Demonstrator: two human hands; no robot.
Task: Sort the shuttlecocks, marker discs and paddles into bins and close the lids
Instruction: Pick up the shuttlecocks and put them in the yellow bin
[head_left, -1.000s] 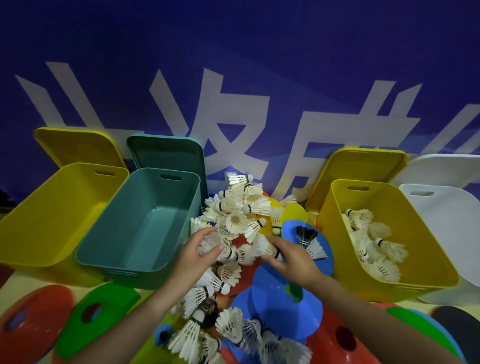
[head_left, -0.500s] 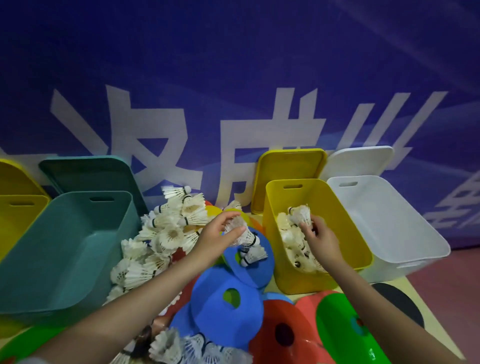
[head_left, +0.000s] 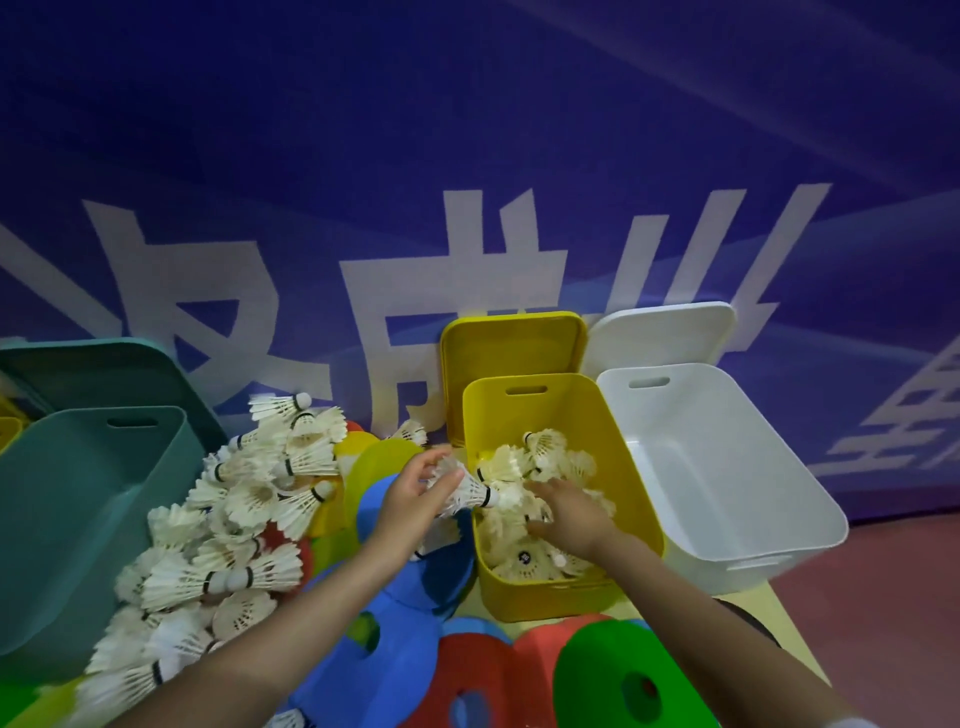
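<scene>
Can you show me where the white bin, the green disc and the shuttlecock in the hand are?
white bin (head_left: 727, 499): head view, on its inner wall.
green disc (head_left: 613, 670): head view, on its top surface.
shuttlecock (head_left: 467, 491): head view, on its feathers, held by the left hand (head_left: 415, 491).

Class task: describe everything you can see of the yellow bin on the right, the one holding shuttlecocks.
The yellow bin is a glossy, plastic-looking rectangular tub with rounded corners and a slot handle in its far wall. Open, its yellow lid propped behind it, it holds white shuttlecocks. The right hand reaches inside. The white bin sits close beside it.
</scene>
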